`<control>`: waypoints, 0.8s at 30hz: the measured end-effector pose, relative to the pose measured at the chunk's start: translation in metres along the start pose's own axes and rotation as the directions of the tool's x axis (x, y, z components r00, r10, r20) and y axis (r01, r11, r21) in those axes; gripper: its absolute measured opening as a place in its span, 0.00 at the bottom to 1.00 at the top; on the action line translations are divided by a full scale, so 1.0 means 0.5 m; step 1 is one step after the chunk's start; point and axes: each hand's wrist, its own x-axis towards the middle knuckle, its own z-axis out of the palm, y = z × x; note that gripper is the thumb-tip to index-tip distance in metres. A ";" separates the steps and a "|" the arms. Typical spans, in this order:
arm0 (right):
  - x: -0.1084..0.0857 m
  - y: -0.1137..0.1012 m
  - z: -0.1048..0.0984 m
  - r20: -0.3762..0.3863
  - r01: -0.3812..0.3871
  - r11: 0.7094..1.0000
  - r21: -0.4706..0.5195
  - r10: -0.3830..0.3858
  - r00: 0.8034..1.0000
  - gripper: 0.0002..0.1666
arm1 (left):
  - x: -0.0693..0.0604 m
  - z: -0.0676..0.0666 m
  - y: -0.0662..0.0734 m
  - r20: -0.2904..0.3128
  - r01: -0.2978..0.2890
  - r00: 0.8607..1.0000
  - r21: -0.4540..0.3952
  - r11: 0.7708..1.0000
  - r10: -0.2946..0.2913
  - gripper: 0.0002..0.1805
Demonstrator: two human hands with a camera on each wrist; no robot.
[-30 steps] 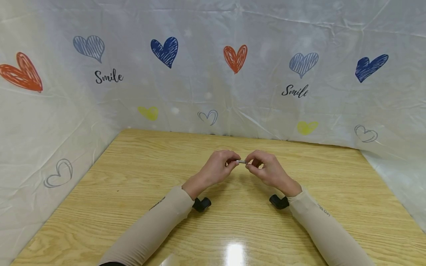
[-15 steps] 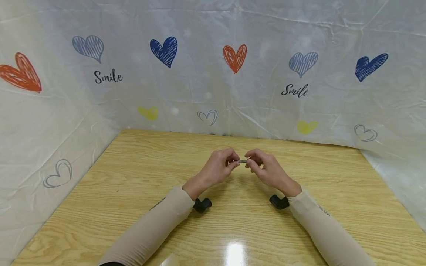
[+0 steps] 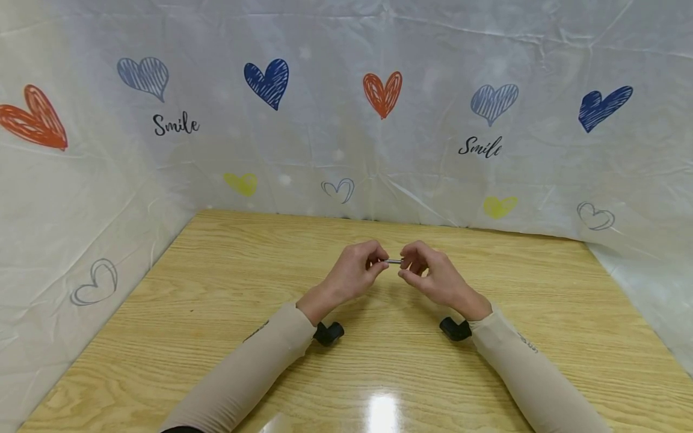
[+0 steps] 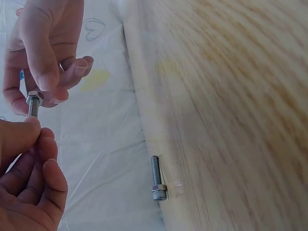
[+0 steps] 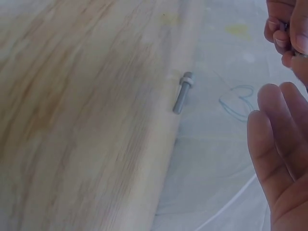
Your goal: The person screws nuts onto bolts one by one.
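A threaded metal bolt [image 4: 33,108] is pinched between the thumb and fingertips of my left hand [image 3: 352,272], which meets it from the left. A hex nut [image 4: 34,97] sits round the bolt's far end. My right hand [image 3: 440,275] is at that end, its thumb apart from its bent fingers, the fingertips close beside the nut; whether they touch it is unclear. In the head view the bolt [image 3: 394,261] lies level between both hands, above the table.
A second bolt [image 4: 156,172] with a nut on it lies on the wooden table [image 3: 379,355] near an edge; the head view does not show it. A pale cloth [image 3: 335,144] with printed hearts stands behind. Black devices [image 3: 329,333] are at both wrists.
My right thumb and fingers have parted, moved over the bolt's right end, then drawn back slightly, standing apart. My left hand has stayed in place, still pinching the bolt.
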 end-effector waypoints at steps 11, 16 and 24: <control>0.001 0.003 0.003 -0.020 0.025 0.999 -0.034 -0.026 0.999 0.05 | -0.001 0.000 0.002 0.005 0.015 1.000 -0.007 1.000 -0.015 0.03; 0.001 0.004 0.002 -0.016 0.020 0.999 -0.038 -0.021 1.000 0.04 | -0.001 -0.001 0.004 -0.007 0.016 1.000 -0.013 1.000 -0.017 0.03; -0.001 0.004 0.002 -0.010 -0.003 0.999 -0.032 0.002 1.000 0.15 | -0.001 -0.002 0.006 -0.011 0.005 1.000 -0.003 1.000 -0.005 0.03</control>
